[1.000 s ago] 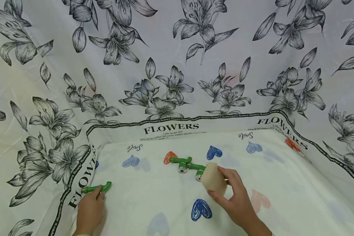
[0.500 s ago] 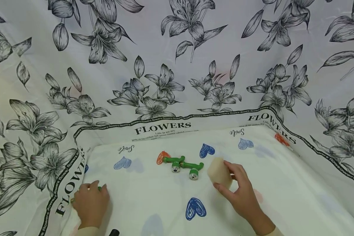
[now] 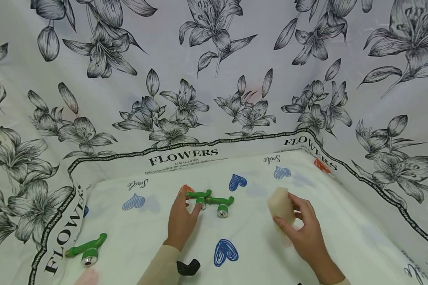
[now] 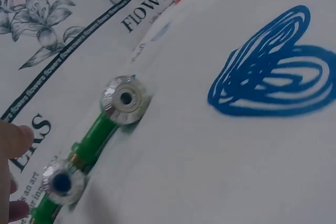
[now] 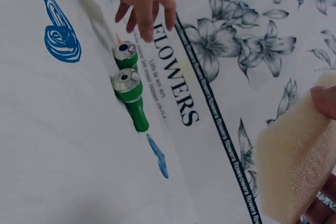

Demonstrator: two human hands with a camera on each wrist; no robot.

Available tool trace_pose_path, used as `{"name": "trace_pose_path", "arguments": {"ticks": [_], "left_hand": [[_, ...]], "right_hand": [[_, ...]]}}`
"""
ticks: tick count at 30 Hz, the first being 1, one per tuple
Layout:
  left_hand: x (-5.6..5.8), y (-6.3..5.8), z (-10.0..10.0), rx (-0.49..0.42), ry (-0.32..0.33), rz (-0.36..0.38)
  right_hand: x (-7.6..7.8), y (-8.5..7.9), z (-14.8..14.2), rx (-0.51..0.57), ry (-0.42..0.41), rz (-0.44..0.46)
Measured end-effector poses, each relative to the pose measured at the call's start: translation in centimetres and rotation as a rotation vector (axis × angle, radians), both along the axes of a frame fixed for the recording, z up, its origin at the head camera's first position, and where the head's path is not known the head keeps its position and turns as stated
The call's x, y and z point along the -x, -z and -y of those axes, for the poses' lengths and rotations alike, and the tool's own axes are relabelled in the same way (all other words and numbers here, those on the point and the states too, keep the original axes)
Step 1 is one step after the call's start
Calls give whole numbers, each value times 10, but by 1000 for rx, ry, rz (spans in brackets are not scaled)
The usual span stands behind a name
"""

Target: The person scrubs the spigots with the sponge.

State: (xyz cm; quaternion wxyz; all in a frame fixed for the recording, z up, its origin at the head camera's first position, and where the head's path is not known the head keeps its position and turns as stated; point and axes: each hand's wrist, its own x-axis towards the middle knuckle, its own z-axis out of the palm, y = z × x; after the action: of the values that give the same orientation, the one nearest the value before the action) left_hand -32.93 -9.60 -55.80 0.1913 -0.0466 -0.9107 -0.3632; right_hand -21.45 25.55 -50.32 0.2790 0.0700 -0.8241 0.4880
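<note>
The step in hand looks like a reach for the left tap [image 3: 204, 194]: the left hand [image 3: 182, 221] hangs over it from seven o'clock, fingers spread and gripping nothing; the wrist views suggest that it is just short of contact. A secure hold would call for lowering thumb and fingers to either side of the tap. The right tap [image 3: 222, 206] lies at four o'clock, so close that I cannot tell whether the two touch. The right hand [image 3: 304, 237] grips the sponge [image 3: 281, 208] between thumb and fingers, above the cloth [image 3: 256, 253], at three o'clock from the pair.

The sponge is a cream, fine-pored block with angled corners, likely soft. Each tap is a smooth green tube, bent at one end, with a shiny, ridged round knob. The third tap [image 3: 90, 251] rests between eight and nine o'clock; a glossy black elbow [image 3: 188, 267] lies near seven.
</note>
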Motion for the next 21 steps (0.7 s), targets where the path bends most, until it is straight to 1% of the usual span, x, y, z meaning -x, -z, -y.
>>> {"name": "trace_pose_path", "arguments": {"ticks": [2, 5, 8, 10, 13, 16, 19, 21], "left_hand": [[2, 5, -10, -18, -8, 27], [7, 15, -17, -14, -39, 67], [10, 24, -20, 14, -83, 78], [12, 27, -20, 22, -97, 64], [12, 29, -19, 8, -80, 38], [12, 28, -16, -54, -47, 13], [14, 25, -8, -112, -32, -6], [15, 20, -2, -149, -27, -29]], "right_hand": [[0, 2, 1, 15, -7, 10], [0, 5, 4, 31, -16, 23], [-1, 7, 8, 37, -26, 22], [-3, 9, 11, 38, -25, 29], [-4, 13, 14, 42, -20, 48], [-4, 16, 17, 33, -12, 90], [-3, 18, 21, 23, -10, 134], [-3, 18, 24, 20, -13, 152]]}}
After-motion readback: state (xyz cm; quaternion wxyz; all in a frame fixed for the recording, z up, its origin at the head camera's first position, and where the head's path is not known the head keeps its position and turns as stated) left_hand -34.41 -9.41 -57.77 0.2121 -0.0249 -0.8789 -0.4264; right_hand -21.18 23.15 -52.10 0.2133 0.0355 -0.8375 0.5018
